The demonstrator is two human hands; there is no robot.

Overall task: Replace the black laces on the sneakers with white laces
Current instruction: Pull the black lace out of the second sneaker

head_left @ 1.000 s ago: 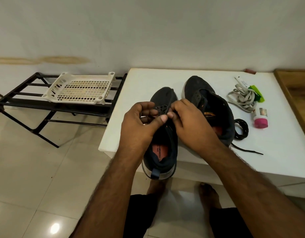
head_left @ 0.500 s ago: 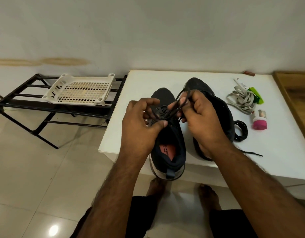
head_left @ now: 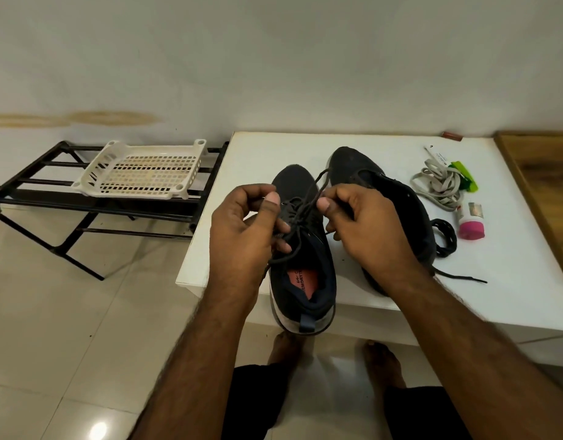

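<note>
Two dark sneakers stand on the white table (head_left: 369,312). The left sneaker (head_left: 302,281) has its heel over the front edge and still carries a black lace (head_left: 300,214). My left hand (head_left: 242,230) pinches that lace at the shoe's left side. My right hand (head_left: 359,223) pinches a loop of the same lace, which rises past my thumb. The right sneaker (head_left: 397,198) lies behind my right hand with no lace in it. A loose black lace (head_left: 445,239) is coiled to its right. A bundle of white laces (head_left: 438,185) lies further back.
A pink-capped small bottle (head_left: 470,220) and a green packet (head_left: 464,179) lie by the white laces. A wooden surface (head_left: 540,192) borders the table on the right. To the left, a black metal rack (head_left: 92,204) holds a white plastic basket (head_left: 140,173). My bare feet are below the table edge.
My hands have drawn apart and pulled the black lace up and out of the left sneaker's knot. The sneaker now sits slightly further right under my hands.
</note>
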